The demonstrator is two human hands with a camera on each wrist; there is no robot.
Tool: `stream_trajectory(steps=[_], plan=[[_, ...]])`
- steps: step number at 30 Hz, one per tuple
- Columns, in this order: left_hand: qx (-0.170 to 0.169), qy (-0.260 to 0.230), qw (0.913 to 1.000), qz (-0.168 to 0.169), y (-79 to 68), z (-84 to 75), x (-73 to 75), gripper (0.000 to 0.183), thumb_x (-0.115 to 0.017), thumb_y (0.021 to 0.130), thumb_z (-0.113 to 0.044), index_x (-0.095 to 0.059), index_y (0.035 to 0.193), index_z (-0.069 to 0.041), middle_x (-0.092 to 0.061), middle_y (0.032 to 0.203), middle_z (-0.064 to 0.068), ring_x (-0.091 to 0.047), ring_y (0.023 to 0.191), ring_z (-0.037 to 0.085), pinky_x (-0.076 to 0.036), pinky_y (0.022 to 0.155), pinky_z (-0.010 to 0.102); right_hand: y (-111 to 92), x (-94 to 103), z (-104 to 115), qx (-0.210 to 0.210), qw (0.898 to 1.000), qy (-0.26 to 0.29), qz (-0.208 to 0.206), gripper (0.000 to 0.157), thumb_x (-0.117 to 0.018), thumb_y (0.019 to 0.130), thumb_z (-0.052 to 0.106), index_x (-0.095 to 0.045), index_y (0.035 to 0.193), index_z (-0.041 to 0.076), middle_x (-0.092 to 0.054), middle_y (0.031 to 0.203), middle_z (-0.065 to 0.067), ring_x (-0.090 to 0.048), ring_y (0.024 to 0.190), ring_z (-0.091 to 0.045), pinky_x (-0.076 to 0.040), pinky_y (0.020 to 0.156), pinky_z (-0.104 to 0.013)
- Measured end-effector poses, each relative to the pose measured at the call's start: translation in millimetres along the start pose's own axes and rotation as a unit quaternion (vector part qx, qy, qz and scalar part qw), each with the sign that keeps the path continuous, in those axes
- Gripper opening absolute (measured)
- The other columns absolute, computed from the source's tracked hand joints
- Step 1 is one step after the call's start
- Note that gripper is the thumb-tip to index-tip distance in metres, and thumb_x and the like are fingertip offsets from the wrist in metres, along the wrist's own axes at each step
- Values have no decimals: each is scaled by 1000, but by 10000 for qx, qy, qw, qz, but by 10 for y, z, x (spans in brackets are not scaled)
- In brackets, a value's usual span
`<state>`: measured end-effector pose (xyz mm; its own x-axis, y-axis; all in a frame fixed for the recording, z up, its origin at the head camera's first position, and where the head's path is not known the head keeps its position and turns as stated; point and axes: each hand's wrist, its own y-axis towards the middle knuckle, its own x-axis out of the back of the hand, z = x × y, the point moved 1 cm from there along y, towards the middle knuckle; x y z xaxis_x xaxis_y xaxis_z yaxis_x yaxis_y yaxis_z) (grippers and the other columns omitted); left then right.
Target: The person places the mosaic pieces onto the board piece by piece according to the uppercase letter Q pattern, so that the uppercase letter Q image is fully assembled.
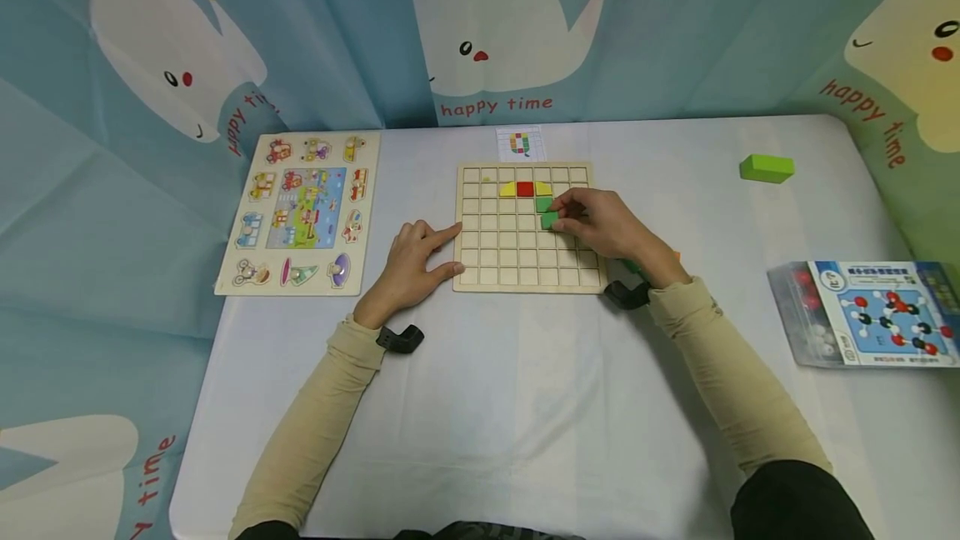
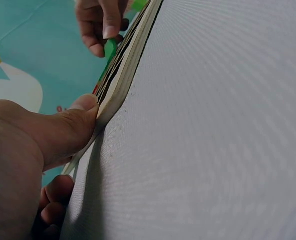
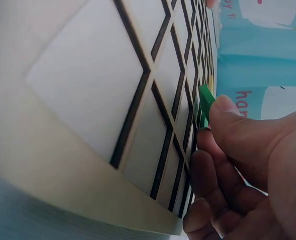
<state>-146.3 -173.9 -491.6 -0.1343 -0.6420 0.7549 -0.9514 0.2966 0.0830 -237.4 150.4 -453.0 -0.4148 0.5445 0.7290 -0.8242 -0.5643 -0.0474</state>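
Note:
A wooden grid board (image 1: pixel 495 258) lies on the table. My left hand (image 1: pixel 411 265) rests at its left edge, with thumb and index finger stretched out against the frame; in the left wrist view the thumb (image 2: pixel 70 125) presses on the rim. Between thumb and fingers, my right hand (image 1: pixel 603 227) pinches a green block (image 1: pixel 549 221), seen tilted over the grid in the right wrist view. Just above it, another green block (image 1: pixel 543 204) sits in a cell. The row above has a red block (image 1: pixel 525 188) between two yellow pieces (image 1: pixel 507 189).
A small pattern card (image 1: pixel 520 144) lies behind the board. To the left is a picture puzzle board (image 1: pixel 352 273). A light green block (image 1: pixel 767 167) and a boxed molecule model set (image 1: pixel 885 313) stand at right. Green and orange bits show partly beside my right forearm.

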Motion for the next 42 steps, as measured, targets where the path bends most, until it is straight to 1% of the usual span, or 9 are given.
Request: stream_trajectory(steps=[10,18,26,33,38,42], plan=[[-8,-34,10000,-7,1,1,1,68,-81,96,-29,-55,156,-11,-48,100,10,-35,92,25,-26,87,38,48,-32,-10,182,9997,-139,-45,24,-74,100,7,-70,120,-4,-69,114,-19,-67,100,-31,-54,91,-46],[-23,-7,10000,-12,4,6,8,68,-81,95,-29,-55,156,-11,-47,99,10,-34,92,26,-26,86,38,65,-34,-8,236,9995,-193,-12,24,-74,100,9,-71,120,-4,-68,114,-21,-66,101,-33,-53,92,-49],[-26,-54,10000,-16,3,9,1,68,-81,96,-29,-55,156,-11,-48,100,10,-35,92,26,-25,86,38,58,-13,3,94,9997,-194,-98,26,-80,96,10,-72,118,-1,-71,112,-17,-67,99,-31,-53,91,-47],[-8,-30,10000,11,5,0,-1,69,-81,95,-30,-55,156,-12,-48,100,10,-35,92,25,-26,87,38,45,-10,-12,10,9997,-201,-156,22,-80,95,9,-74,114,0,-71,110,-15,-66,97,-29,-52,89,-45],[10,-11,10000,13,7,1,-7,68,-81,96,-30,-55,156,-13,-48,101,10,-35,93,25,-26,87,38,55,-15,-20,129,9995,-229,-174,20,-80,96,10,-75,113,1,-72,109,-15,-67,97,-29,-53,89,-46],[-24,-53,10000,-22,2,-4,-11,68,-81,95,-29,-55,156,-12,-48,99,10,-35,92,25,-26,86,38,37,2,-40,245,9991,-252,-238,22,-82,95,11,-76,114,2,-74,109,-15,-69,96,-28,-54,89,-46]])
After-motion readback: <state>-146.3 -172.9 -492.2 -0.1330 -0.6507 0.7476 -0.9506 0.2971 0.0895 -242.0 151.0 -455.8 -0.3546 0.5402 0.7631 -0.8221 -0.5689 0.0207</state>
